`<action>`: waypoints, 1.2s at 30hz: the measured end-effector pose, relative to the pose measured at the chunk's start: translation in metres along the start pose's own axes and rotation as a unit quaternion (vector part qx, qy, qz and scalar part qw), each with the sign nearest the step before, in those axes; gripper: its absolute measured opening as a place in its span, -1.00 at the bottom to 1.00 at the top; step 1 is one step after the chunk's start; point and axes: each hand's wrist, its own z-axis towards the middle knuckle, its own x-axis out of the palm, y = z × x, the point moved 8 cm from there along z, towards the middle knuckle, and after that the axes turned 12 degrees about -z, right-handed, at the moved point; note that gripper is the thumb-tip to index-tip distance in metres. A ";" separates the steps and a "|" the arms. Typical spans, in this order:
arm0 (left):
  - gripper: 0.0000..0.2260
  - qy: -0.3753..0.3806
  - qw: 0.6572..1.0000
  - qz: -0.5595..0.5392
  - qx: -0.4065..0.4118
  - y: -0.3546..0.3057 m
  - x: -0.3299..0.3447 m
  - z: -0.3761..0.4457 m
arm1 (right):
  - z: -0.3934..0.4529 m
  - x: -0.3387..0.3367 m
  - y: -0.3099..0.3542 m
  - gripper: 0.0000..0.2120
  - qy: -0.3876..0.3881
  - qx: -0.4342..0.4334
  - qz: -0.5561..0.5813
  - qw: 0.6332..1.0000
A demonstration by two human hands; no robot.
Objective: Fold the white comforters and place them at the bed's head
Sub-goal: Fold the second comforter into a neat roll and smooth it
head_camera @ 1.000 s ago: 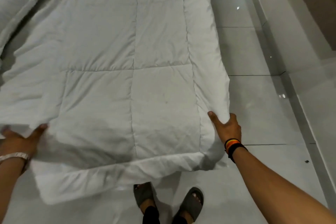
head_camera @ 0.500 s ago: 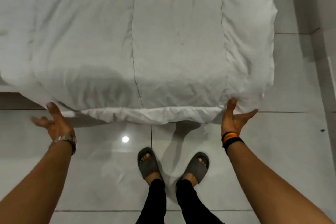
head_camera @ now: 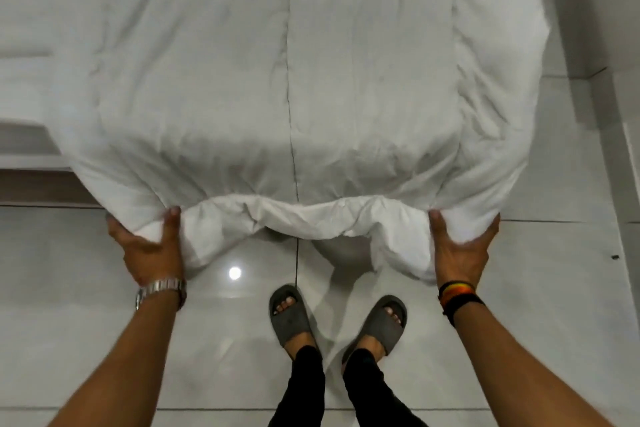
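The white comforter [head_camera: 287, 80] lies spread over the bed, its near edge hanging past the bed's foot above the tiled floor [head_camera: 69, 322]. The left hand [head_camera: 152, 250] grips the near left corner, thumb on top; the right hand [head_camera: 460, 253] grips the near right corner. Grey slippers [head_camera: 291, 315] stand below.

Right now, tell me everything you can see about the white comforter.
The white comforter looks like soft quilted fabric, stitched into large padded squares, lightly wrinkled. It lies spread over the bed, its near end hanging above the tiled floor. The left hand and right hand each grip a near corner, thumbs on top, so the hem between them sags in bunched folds.
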 end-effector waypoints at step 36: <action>-0.53 0.182 0.928 -0.300 -0.122 -0.456 0.183 0.174 | 0.194 -0.083 0.466 -0.14 0.014 -0.048 0.167 0.985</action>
